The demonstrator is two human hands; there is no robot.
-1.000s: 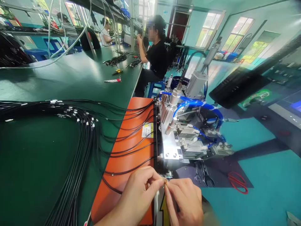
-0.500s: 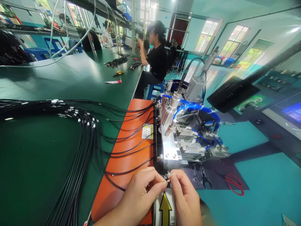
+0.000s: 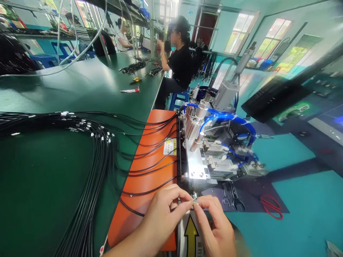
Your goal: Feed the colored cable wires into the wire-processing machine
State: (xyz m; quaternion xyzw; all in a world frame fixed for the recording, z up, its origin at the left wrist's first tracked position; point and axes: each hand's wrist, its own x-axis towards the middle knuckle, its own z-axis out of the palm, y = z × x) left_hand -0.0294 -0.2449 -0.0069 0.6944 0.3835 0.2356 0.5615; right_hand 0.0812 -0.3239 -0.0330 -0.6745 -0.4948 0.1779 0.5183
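My left hand (image 3: 163,214) and my right hand (image 3: 214,225) meet at the front of a pneumatic crimping machine (image 3: 211,150). Their fingertips pinch a short thin wire end (image 3: 194,203), too small to make out in detail. A small metal fitting (image 3: 194,196) on the machine sits just beyond my fingertips. Under my left hand lies an orange mat (image 3: 144,207), with several black cables (image 3: 150,187) running across it towards the machine. Below my right hand is a label with a yellow arrow (image 3: 190,235).
A large loop of black cables (image 3: 103,157) lies on the green workbench (image 3: 45,192). Wrenches (image 3: 233,200) and red-handled scissors (image 3: 271,207) lie right of the machine. A co-worker (image 3: 179,60) sits at the bench beyond, near a screwdriver (image 3: 135,80).
My hands have shifted slightly up and right, closer to the machine's front. The pinched wire end stays between my fingertips. The view has swung slightly.
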